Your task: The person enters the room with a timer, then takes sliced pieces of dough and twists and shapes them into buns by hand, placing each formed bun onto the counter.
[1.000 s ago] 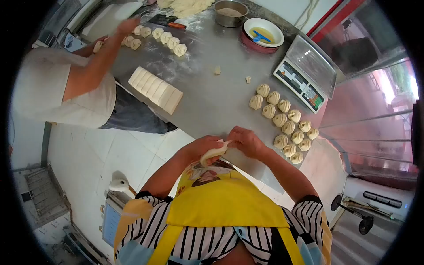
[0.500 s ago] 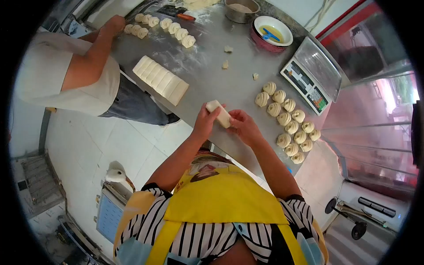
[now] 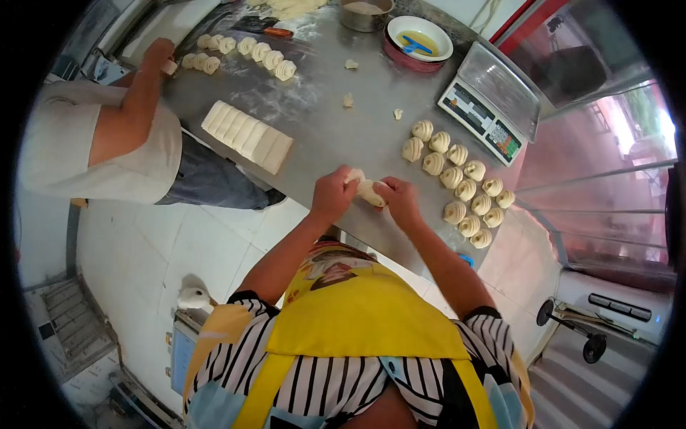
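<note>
Between my two hands is a piece of dough (image 3: 369,191), pale and stretched, held above the near edge of the metal table (image 3: 314,132). My left hand (image 3: 334,193) is closed round its left end. Its right end is pinched in the closed fingers of my right hand (image 3: 401,199). Several twisted dough buns (image 3: 465,190) stand in rows to the right of my right hand. A long block of cut dough pieces (image 3: 247,136) lies to the left, beyond my left hand.
At the left a co-worker's hand (image 3: 158,51) is by more twisted buns (image 3: 261,53). A digital scale (image 3: 483,114) stands at the right. Behind are a white bowl (image 3: 446,48) with a blue brush (image 3: 416,44) and a metal bowl (image 3: 366,18). Dough scraps (image 3: 348,100) dot the table.
The dough between my hands has gone from a compact block to a stretched, bent shape, and my fingers have closed tighter on its ends. The view has shifted slightly. The co-worker's hand moved left.
</note>
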Available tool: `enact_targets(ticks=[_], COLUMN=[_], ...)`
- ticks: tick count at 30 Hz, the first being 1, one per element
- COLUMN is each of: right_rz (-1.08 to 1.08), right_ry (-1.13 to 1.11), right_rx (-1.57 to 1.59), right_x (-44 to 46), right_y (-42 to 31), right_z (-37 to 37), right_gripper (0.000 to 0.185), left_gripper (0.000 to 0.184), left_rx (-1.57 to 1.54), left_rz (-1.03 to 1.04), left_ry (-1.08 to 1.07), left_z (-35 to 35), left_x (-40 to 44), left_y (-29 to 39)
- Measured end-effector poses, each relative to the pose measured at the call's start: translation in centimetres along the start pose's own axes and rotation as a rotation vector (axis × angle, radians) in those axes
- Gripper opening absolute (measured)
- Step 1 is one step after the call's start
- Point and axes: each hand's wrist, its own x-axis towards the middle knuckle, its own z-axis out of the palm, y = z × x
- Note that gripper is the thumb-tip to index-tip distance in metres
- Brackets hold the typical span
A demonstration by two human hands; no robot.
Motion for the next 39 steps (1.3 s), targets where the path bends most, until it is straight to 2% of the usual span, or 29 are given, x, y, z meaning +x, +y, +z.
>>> enact_targets(ticks=[1,4,6,7,8,10,13,16,19,20,23,25,28,29,31,32,34,37,39], right_rz=[0.299,0.206,-0.08,-0.153,-0.231,-0.24,-0.231,-0.165,0.224,0.354,0.513,0.54,0.594,0.618,0.667,0.692,0.571,0.477,0.421], right_ry=[-0.03,-0.056,-0.215,-0.241,-0.257,-0.187,-0.085,0.013,0.033,-0.066,-0.076,-0.119,-0.085,-0.054,-0.057,-0.059,-0.035,0.017,0.033], right_rx=[0.421,0.592,0.227,0.062,-0.099,-0.355,-0.5,-0.233,0.35,0.5,0.746,0.746,0.744,0.746,0.564,0.471,0.396,0.456,0.558], right_x=[0.7,-1.9,-3.0,-3.1,-3.1,-2.7,-2.6,0.6,1.6,1.1,0.4,1.4,2.4,2.1,1.3,0.8,-0.3,-0.8,-1.0], right_y=[1.6,-2.3,-3.0,-3.1,-3.2,-3.3,-5.9,-3.2,-0.5,-0.5,-1.0,1.3,3.3,2.8,1.8,1.2,2.4,6.6,8.5], right_z=[-0.1,1.0,0.3,-0.1,-0.5,-0.7,-0.9,-2.4,-1.3,-1.2,-0.4,-0.8,-1.1,-1.0,-1.5,-1.6,-1.7,-1.9,-2.0], right_gripper=[0.027,0.03,0.034,0.035,0.036,0.035,0.027,0.021,0.022,0.023,0.022,0.021,0.021,0.021,0.03,0.035,0.036,0.036,0.034], left_gripper=[0.019,0.022,0.025,0.027,0.025,0.02,0.021,0.018,0.018,0.018,0.019,0.019,0.02,0.021,0.021,0.021,0.022,0.026,0.021], left_rx=[0.433,0.275,-0.247,-0.511,-0.448,-0.316,0.222,0.421,0.192,0.162,0.074,0.016,0.066,0.016,-0.087,-0.124,-0.197,-0.014,-0.016], left_rz=[0.329,0.208,-0.281,-0.522,-0.521,-0.525,-0.147,-0.02,0.063,0.015,-0.111,-0.17,-0.016,-0.034,-0.067,-0.143,-0.298,-0.201,-0.251], left_ry=[0.105,0.118,-0.05,-0.129,-0.182,-0.283,-0.257,-0.378,-0.347,-0.291,-0.163,-0.13,-0.118,-0.11,-0.101,-0.202,-0.407,-0.498,-0.435], left_z=[0.4,0.6,-0.4,-0.6,-0.5,-0.5,1.3,2.1,2.2,2.2,2.3,2.2,2.5,2.8,4.0,4.4,5.2,6.2,7.7], left_x=[0.1,0.3,0.8,1.2,1.6,2.0,1.4,0.3,-0.6,-0.8,-0.9,-0.3,0.7,0.8,0.9,1.1,1.3,1.3,1.1], left_y=[0.3,0.4,0.9,1.1,1.1,1.1,0.6,1.5,2.2,2.1,1.9,2.0,1.6,1.2,-0.2,-0.9,-2.4,-2.6,-3.4])
